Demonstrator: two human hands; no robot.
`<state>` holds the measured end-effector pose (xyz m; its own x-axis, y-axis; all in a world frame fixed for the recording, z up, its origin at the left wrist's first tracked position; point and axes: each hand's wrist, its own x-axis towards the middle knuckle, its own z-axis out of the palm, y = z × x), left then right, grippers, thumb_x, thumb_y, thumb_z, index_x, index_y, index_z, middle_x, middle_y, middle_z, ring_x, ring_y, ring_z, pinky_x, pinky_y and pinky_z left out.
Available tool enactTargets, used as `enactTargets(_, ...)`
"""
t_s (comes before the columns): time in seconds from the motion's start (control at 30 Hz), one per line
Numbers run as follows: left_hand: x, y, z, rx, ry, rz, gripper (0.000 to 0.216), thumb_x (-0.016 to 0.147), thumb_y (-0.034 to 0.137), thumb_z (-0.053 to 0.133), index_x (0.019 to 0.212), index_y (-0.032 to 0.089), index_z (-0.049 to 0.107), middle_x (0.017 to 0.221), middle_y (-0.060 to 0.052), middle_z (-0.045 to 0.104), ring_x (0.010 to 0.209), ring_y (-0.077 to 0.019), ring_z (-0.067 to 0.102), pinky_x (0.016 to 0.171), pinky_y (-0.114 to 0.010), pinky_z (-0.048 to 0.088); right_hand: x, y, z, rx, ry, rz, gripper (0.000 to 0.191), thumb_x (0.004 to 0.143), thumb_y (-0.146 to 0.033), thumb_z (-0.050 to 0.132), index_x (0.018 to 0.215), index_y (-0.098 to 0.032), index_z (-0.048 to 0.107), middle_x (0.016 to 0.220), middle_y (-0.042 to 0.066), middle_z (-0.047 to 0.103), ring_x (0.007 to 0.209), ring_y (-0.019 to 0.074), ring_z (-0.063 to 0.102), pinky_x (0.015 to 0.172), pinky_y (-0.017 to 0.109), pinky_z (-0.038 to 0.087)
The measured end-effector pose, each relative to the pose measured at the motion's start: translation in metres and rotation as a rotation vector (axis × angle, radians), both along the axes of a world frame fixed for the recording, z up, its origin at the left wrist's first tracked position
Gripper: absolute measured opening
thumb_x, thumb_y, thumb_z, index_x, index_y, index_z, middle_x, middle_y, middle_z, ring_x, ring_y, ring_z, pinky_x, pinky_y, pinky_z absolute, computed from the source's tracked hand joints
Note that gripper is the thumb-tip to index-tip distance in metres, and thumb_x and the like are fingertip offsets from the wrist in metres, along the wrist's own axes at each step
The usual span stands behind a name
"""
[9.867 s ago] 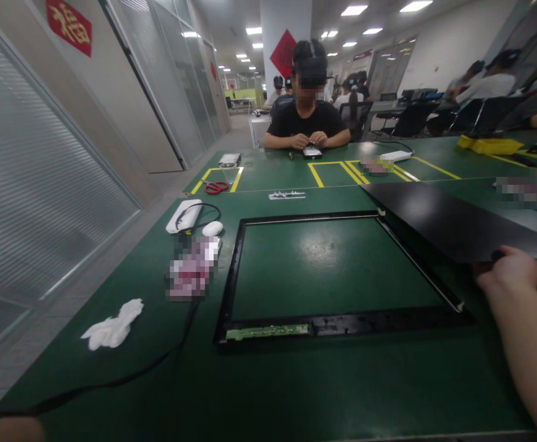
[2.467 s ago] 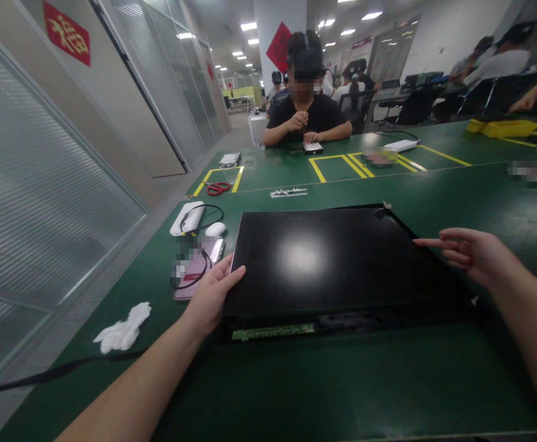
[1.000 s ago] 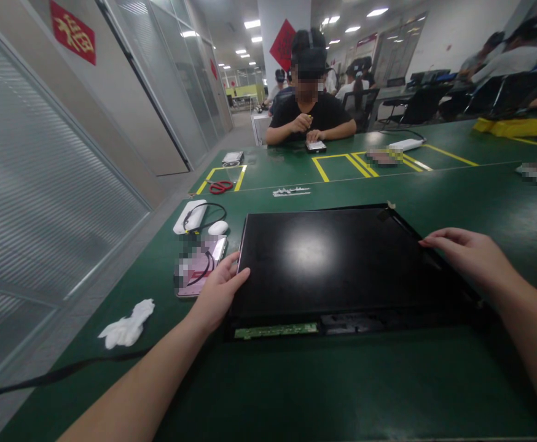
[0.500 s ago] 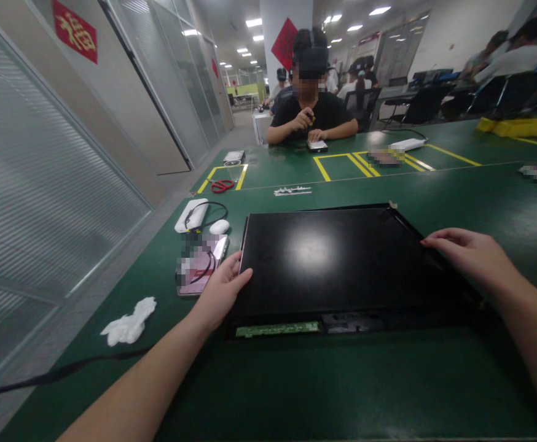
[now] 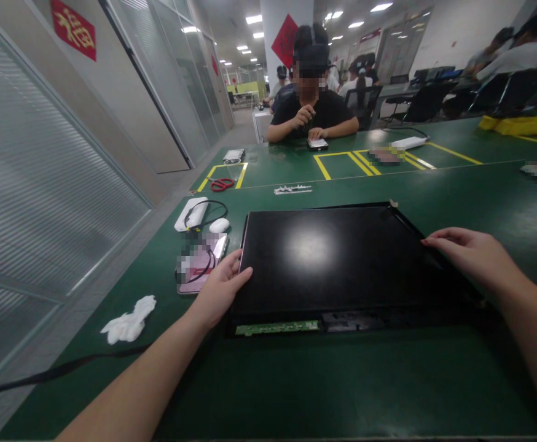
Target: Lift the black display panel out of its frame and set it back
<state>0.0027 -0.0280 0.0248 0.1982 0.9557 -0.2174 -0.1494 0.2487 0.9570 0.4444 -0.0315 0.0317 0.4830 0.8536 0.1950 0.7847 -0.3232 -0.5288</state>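
Note:
A black display panel [image 5: 328, 258] lies flat in a black frame [image 5: 370, 320] on the green table [image 5: 296, 387]. A green circuit strip [image 5: 276, 328] shows along the frame's near edge. My left hand [image 5: 220, 290] grips the panel's left edge, thumb on top and fingers curled underneath. My right hand [image 5: 474, 258] rests flat on the panel's right edge with its fingers stretched out.
Left of the panel lie a phone [image 5: 201, 263], a white mouse [image 5: 219, 225], a white power bank [image 5: 190, 213] with cable and a crumpled white cloth [image 5: 128, 320]. A black cable [image 5: 56, 371] runs along the near left. Red scissors [image 5: 221, 183] lie farther back. A person [image 5: 312, 101] sits opposite.
About ten seconds ago the frame was bare and my right hand held the panel off to the right. The panel now lies in the frame. Over the last second both hands barely moved.

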Motion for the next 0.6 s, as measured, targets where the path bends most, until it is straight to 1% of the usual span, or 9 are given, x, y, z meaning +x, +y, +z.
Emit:
enactTargets(0.1,0.0,-0.001,0.003,0.018,0.002,0.008,0.067,0.073,0.029,0.081,0.132,0.017,0.054,0.121,-0.013,0.071,0.115,-0.0308,0.066,0.093,-0.04,0.056,0.0,0.0,0.0,-0.009,-0.006,-0.002,0.03,0.057,-0.048,0.047,0.067,-0.026,0.063,0.065,0.001,0.061,0.059,0.0165,0.052,0.054,0.03,0.034)
enactTargets(0.23,0.0,0.0,0.004,0.054,0.036,0.026,0.067,0.072,0.028,0.082,0.132,0.014,0.055,0.126,-0.014,0.069,0.122,-0.0297,0.062,0.103,-0.041,0.05,0.001,0.001,0.0,-0.026,-0.018,-0.004,0.028,0.057,-0.047,0.047,0.066,-0.026,0.063,0.064,0.0,0.061,0.058,0.0164,0.052,0.053,0.03,0.034)
enactTargets(0.33,-0.002,0.001,0.003,0.102,0.079,0.018,0.065,0.074,0.03,0.081,0.133,0.015,0.057,0.129,-0.013,0.067,0.124,-0.0282,0.06,0.109,-0.041,0.045,0.001,0.002,0.0,-0.023,-0.031,0.001,0.027,0.057,-0.047,0.048,0.066,-0.026,0.063,0.064,0.0,0.061,0.058,0.0163,0.052,0.053,0.03,0.034)
enactTargets(0.4,-0.003,0.002,0.002,0.136,0.122,0.006,0.061,0.076,0.031,0.079,0.132,0.017,0.059,0.131,-0.012,0.066,0.124,-0.0282,0.06,0.109,-0.041,0.044,0.001,0.002,-0.001,-0.026,-0.033,0.0,0.028,0.057,-0.047,0.047,0.066,-0.026,0.063,0.064,0.0,0.061,0.058,0.0163,0.052,0.053,0.03,0.034)
enactTargets(0.5,-0.008,0.004,0.0,0.205,0.242,0.007,0.055,0.079,0.034,0.076,0.13,0.02,0.063,0.134,-0.011,0.064,0.127,-0.0299,0.057,0.109,-0.042,0.044,0.002,0.003,-0.002,-0.038,-0.037,-0.005,0.028,0.056,-0.048,0.047,0.065,-0.026,0.063,0.063,0.0,0.061,0.057,0.0165,0.052,0.053,0.03,0.034)
enactTargets(0.6,-0.015,0.006,-0.003,0.344,0.449,0.043,0.051,0.078,0.037,0.074,0.126,0.02,0.066,0.144,-0.012,0.054,0.138,-0.0312,0.046,0.117,-0.045,0.034,0.003,0.003,-0.002,-0.043,-0.038,-0.003,0.028,0.056,-0.048,0.048,0.064,-0.026,0.063,0.062,0.0,0.06,0.057,0.0166,0.052,0.053,0.03,0.034)
